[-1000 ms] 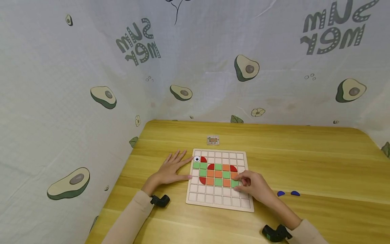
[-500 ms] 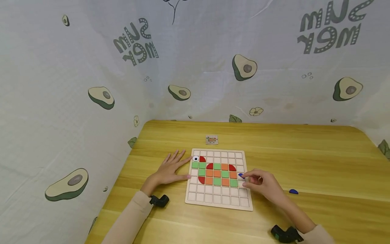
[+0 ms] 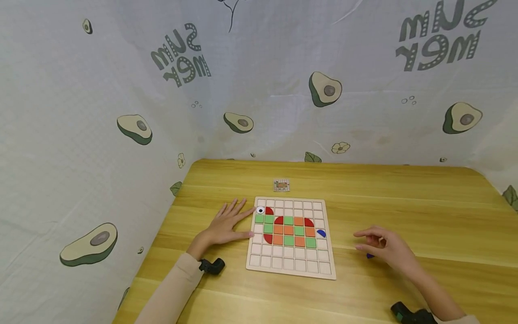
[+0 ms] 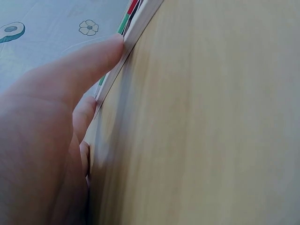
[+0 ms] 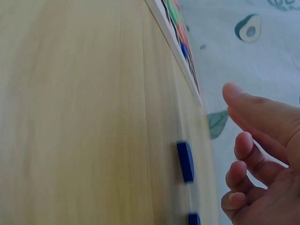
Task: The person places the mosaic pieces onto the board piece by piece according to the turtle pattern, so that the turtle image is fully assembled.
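Observation:
A square wooden grid board [image 3: 283, 265] lies on the table, bearing green, orange and red tiles and a white eye piece [image 3: 260, 210]. My left hand [image 3: 225, 226] rests spread beside it, thumb and index fingertips at its left edge. In the board's right column sits a blue half-round piece [image 3: 321, 233], slightly slanted in its square. To the right of the board my right hand [image 3: 386, 249] hovers with nothing in its fingers, thumb and index extended. Beneath it a blue piece [image 5: 185, 161] shows on the table in the right wrist view, with a second blue piece [image 5: 193, 219] partly cut off.
A small printed card [image 3: 281, 185] lies behind the board. The wooden table [image 3: 425, 202] reaches back to a white avocado-print sheet [image 3: 279, 103] that hangs behind and at the left. A black camera mount sits on each wrist.
My right hand has let go of a blue half-round piece in the board's right column and moved off to the right, over the remaining blue pieces. My left hand has stayed put.

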`<state>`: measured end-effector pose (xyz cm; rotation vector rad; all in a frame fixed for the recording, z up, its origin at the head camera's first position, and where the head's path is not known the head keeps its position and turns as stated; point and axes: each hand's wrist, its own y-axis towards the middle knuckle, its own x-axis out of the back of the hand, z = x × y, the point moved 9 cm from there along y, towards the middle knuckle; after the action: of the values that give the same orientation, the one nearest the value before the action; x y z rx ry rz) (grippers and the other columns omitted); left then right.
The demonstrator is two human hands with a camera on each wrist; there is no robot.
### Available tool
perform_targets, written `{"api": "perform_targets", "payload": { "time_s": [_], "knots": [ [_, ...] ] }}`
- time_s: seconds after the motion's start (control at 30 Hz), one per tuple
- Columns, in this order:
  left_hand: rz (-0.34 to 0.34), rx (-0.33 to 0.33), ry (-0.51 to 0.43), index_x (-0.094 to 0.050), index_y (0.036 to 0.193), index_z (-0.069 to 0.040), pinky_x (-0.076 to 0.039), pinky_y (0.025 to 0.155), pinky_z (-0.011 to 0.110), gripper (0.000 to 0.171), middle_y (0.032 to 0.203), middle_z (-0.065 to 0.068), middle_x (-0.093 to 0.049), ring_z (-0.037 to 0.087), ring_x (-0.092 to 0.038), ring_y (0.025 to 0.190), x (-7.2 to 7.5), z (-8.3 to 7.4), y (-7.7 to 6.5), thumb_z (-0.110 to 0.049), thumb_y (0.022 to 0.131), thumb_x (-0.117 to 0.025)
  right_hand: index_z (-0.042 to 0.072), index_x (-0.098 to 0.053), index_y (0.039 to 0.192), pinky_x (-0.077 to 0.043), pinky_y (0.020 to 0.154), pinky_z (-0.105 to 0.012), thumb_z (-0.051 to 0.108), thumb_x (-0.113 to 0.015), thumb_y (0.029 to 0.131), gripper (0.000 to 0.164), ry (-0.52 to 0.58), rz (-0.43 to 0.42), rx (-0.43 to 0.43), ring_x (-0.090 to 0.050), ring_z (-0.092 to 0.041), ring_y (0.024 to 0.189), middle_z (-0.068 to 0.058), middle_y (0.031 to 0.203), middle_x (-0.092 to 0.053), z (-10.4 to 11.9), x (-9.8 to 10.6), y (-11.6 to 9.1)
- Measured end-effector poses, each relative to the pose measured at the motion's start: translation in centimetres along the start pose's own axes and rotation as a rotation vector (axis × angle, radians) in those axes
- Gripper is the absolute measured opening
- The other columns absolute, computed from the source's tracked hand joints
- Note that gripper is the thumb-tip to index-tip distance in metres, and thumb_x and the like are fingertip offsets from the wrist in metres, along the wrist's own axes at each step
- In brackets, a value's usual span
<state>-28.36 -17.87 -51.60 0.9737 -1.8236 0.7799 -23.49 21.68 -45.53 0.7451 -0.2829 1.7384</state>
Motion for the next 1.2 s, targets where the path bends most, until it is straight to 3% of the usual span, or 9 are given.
{"api": "perform_targets", "payload": {
  "time_s": [0.17, 0.3, 0.5, 0.77, 1.2],
  "knots": [
    [0.015, 0.009, 0.002, -0.017, 0.159, -0.042, 0.008, 0.119, 0.048, 0.082, 0.167, -0.002, 0.003, 0.023, 0.010, 0.151, -0.1, 0.1, 0.1, -0.075, 0.090, -0.047, 0.000, -0.075, 0.104, -0.032, 0.052, -0.027, -0.001, -0.079, 0.082, 0.023, -0.001, -0.011, 0.067, -0.042, -0.010, 0.066, 0.006, 0.078, -0.054, -0.7, 1.3, -1.0],
    [0.007, 0.004, -0.001, -0.018, 0.159, -0.040, 0.007, 0.119, 0.049, 0.082, 0.167, -0.001, 0.002, 0.024, 0.010, 0.151, -0.1, 0.1, 0.1, -0.074, 0.090, -0.048, 0.000, -0.075, 0.104, -0.034, 0.054, -0.025, -0.002, -0.079, 0.081, 0.023, -0.016, 0.000, 0.065, -0.044, -0.009, 0.069, 0.006, 0.081, -0.056, -1.4, 1.8, -1.6],
    [0.004, 0.001, 0.001, -0.018, 0.159, -0.039, 0.007, 0.119, 0.050, 0.082, 0.167, 0.001, 0.001, 0.025, 0.009, 0.152, 0.0, 0.0, 0.0, -0.073, 0.091, -0.047, 0.000, -0.075, 0.103, -0.037, 0.057, -0.023, -0.001, -0.081, 0.079, 0.025, -0.014, 0.032, 0.027, -0.044, -0.011, 0.072, 0.003, 0.085, -0.058, -2.5, 1.7, -2.0],
    [0.008, 0.003, -0.005, -0.018, 0.159, -0.040, 0.007, 0.119, 0.049, 0.083, 0.167, 0.000, 0.001, 0.024, 0.009, 0.151, 0.1, 0.0, 0.0, -0.075, 0.090, -0.047, 0.001, -0.076, 0.100, -0.029, 0.053, -0.027, -0.002, -0.082, 0.077, 0.024, -0.048, 0.042, 0.045, -0.038, -0.014, 0.066, 0.002, 0.080, -0.051, -2.7, 1.5, -1.9],
    [-0.003, -0.008, -0.002, -0.020, 0.160, -0.037, 0.005, 0.119, 0.052, 0.083, 0.167, 0.002, -0.001, 0.025, 0.008, 0.152, 0.1, 0.0, 0.0, -0.074, 0.090, -0.048, 0.006, -0.077, 0.096, -0.027, 0.051, -0.027, -0.008, -0.081, 0.074, 0.027, -0.008, 0.035, 0.145, -0.037, -0.014, 0.063, 0.003, 0.082, -0.054, -2.6, 1.4, -2.1]
  ]
}}
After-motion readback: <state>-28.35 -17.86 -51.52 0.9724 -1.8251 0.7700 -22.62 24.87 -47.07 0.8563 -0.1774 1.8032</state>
